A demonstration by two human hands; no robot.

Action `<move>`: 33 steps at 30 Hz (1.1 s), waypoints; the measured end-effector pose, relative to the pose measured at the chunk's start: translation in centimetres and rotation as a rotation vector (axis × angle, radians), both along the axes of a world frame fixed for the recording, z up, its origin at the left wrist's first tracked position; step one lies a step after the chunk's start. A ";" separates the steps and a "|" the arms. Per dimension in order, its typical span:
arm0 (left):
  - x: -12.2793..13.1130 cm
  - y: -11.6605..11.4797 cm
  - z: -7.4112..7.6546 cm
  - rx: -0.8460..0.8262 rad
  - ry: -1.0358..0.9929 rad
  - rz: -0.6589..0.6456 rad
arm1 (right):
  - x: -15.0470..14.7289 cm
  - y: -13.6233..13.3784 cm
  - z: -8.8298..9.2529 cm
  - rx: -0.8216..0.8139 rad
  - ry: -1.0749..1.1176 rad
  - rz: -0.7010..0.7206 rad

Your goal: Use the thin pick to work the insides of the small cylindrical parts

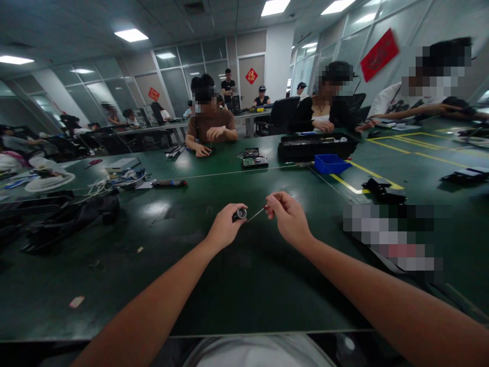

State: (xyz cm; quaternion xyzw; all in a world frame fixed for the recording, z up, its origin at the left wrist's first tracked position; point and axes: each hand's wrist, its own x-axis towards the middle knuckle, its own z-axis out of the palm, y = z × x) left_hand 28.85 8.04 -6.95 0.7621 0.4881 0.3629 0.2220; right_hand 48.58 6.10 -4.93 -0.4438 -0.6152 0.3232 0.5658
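Above the green table [214, 295], my left hand [223, 227] grips a small black cylindrical part [240, 213] with a pale ring at its open end, which faces me. Closed around the reddish handle of a thin screwdriver [255, 214] is my right hand [290, 219]. The screwdriver's metal shaft slants down and left, its tip close to the lower edge of the cylindrical part. I cannot tell whether the tip touches it. Most of the handle is hidden by my fingers.
Ahead lie circuit-board parts [254, 159], a black bin [317, 149] and a blue tray [331, 164]. Tangled cables [101, 186], a dark pen-like tool [169, 183] and black casings [76, 219] are at left. Black pieces [384, 191] lie right. Co-workers sit opposite.
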 end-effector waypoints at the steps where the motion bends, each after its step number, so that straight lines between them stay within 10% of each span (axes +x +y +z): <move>1: -0.2 0.0 -0.1 0.006 -0.002 -0.004 | 0.0 0.0 0.0 0.027 0.028 -0.005; 33: -1.1 0.1 -0.7 0.047 0.013 0.021 | 0.1 -0.3 0.5 -0.027 -0.222 -0.068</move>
